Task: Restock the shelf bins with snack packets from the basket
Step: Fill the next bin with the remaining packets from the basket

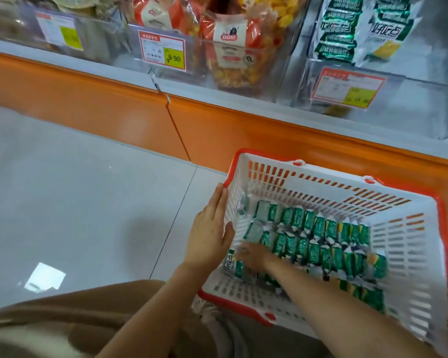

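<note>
A white basket with a red rim (409, 244) stands on the floor below the shelf. Rows of green snack packets (318, 241) fill its bottom. My left hand (210, 228) holds the basket's left wall, fingers straight along the outside and the thumb hooked over the rim. My right hand (251, 255) reaches in among the packets at the near left corner; it is blurred, so its grip is unclear. On the shelf at the upper right, a clear bin (411, 99) holds matching green-and-white packets (342, 29).
The middle bin holds orange-and-yellow snack bags (233, 40) behind a 9.90 price tag (163, 51). Another bin (88, 40) is at the left. An orange kick panel (114, 112) runs under the shelf. Grey floor tiles (75, 189) lie to the left; my knee (62, 326) is at the bottom.
</note>
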{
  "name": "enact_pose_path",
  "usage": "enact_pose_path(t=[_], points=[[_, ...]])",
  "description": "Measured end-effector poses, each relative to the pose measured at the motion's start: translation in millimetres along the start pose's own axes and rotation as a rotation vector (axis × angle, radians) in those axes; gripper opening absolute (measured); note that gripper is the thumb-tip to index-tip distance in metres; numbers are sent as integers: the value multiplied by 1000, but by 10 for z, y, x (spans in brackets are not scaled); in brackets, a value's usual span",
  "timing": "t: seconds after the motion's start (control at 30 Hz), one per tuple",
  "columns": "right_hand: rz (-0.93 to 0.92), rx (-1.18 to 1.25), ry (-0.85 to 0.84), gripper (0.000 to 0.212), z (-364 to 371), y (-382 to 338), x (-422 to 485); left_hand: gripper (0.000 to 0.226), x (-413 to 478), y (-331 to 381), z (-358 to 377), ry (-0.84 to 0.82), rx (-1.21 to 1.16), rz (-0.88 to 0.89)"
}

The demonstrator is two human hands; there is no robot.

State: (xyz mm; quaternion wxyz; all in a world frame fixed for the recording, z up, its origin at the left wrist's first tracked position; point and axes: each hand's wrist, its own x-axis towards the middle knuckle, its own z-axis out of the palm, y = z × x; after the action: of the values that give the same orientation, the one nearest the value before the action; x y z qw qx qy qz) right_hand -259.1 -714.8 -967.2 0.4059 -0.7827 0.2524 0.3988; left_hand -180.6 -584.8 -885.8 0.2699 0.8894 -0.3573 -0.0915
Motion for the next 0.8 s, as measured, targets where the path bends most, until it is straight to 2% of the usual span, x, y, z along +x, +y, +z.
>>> enact_pose_path(t=[0.1, 0.17, 0.27, 0.33, 0.47, 0.6, 0.7, 0.8], points=[[23, -24, -46, 62, -25, -17, 24, 70, -9, -7, 14, -3, 1, -4], [40, -97, -9, 62, -70, 15, -2, 70, -3, -28, 25, 8, 22, -1], [40, -224, 51, 31, -149, 136, -105, 70, -3, -21, 28, 24, 34, 15], [27, -233, 94, 22, -204, 201, -201, 71, 0, -9, 16, 12, 51, 20], [-50, 150, 206, 23, -405, 288, -406, 71, 13, -6, 7, -14, 119, 4], [-257, 253, 324, 50, -718, 252, -854, 65, 71, 156, -74, -14, 153, -33], [-398, 316, 442, 42, -867, 242, -1119, 56, 149, 386, -149, 3, 93, -27], [-488, 414, 529, 20, -990, 218, -1361, 53, 243, 673, -228, -51, -132, -62]])
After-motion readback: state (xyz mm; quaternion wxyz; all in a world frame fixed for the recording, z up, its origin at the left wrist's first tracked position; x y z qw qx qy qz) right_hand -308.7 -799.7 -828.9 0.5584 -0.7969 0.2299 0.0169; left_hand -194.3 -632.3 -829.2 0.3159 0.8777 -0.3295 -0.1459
